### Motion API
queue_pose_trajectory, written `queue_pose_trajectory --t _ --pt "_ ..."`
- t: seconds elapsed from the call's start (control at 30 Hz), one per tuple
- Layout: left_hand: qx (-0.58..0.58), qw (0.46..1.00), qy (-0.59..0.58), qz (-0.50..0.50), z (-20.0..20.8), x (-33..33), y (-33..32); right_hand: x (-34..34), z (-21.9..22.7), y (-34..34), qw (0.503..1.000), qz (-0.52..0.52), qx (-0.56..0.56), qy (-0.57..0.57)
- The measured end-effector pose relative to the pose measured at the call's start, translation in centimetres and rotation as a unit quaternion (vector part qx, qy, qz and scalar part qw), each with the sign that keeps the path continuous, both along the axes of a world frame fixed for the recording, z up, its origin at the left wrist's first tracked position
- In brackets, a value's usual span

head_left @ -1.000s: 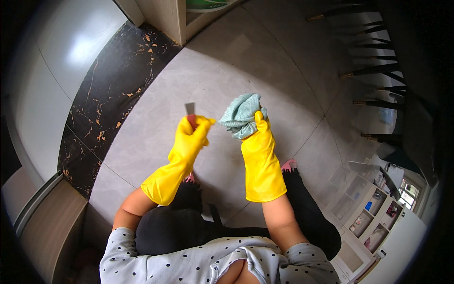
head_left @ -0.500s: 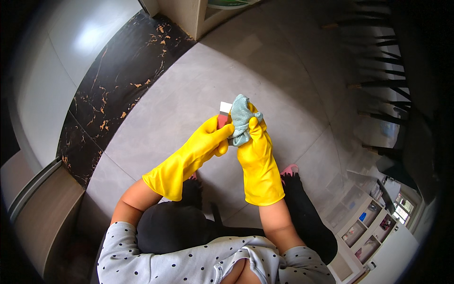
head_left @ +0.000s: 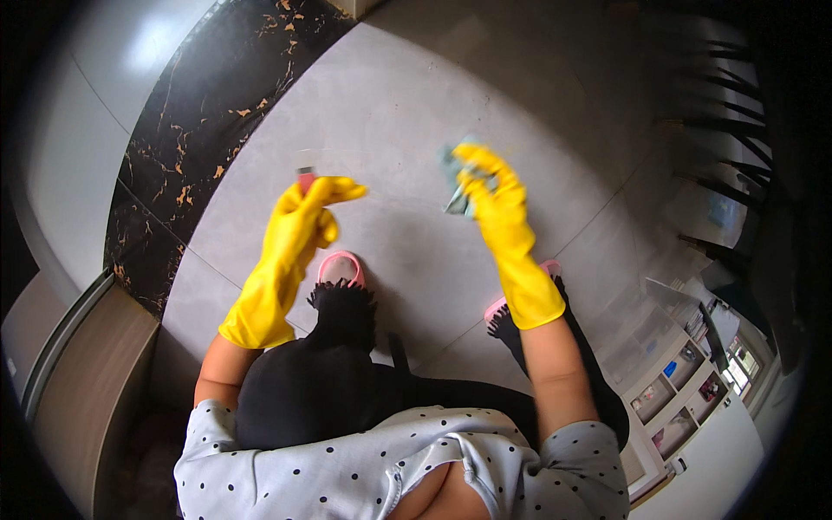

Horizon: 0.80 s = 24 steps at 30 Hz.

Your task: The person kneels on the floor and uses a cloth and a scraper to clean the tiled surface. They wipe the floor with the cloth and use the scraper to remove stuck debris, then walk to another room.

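Both my hands wear long yellow rubber gloves and are held apart above the grey tiled floor (head_left: 394, 104). My left hand (head_left: 296, 217) is closed around a small scraper (head_left: 306, 180); its red handle and short metal end stick up past the knuckles, and the index finger points right. In my right hand (head_left: 500, 204) a crumpled blue-green cloth (head_left: 450, 165) is bunched under the fingers, blurred by motion. The glove hides part of the cloth. Small dark specks dot the floor beyond the hands.
A black stone strip with gold veins (head_left: 204, 130) curves along the left, beside a wooden cabinet (head_left: 91, 364). Dark chair legs (head_left: 724, 130) stand at right. A white compartment unit (head_left: 646, 429) is at lower right. Pink slippers (head_left: 341, 257) are on my feet.
My hands were together with the cloth against the scraper; now they are apart. The left hand moved left with the scraper, the right hand right and farther away with the cloth.
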State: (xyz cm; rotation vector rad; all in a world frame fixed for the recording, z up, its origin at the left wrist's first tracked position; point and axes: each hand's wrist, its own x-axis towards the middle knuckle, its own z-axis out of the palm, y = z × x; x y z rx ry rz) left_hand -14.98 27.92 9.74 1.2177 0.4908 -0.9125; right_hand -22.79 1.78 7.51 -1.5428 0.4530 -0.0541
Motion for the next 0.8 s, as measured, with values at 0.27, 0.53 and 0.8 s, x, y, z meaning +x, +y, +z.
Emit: queue_pose_trajectory --t 0.27,0.53,0.8 --pt "0.057 0.996 -0.012 0.062 -1.3 -2.9 6.7 -18.5 -6.5 8.8 0.767 0.509 -0.378 -0.097" --pt "0.039 0.996 -0.011 0.083 -0.9 -3.8 6.9 -1.4 -7.9 -0.2 0.789 0.255 -0.543 -0.133" --pt "0.038 0.993 -0.049 0.096 -0.2 -3.3 6.8 -9.3 -4.9 8.1 0.780 0.294 -0.530 -0.153"
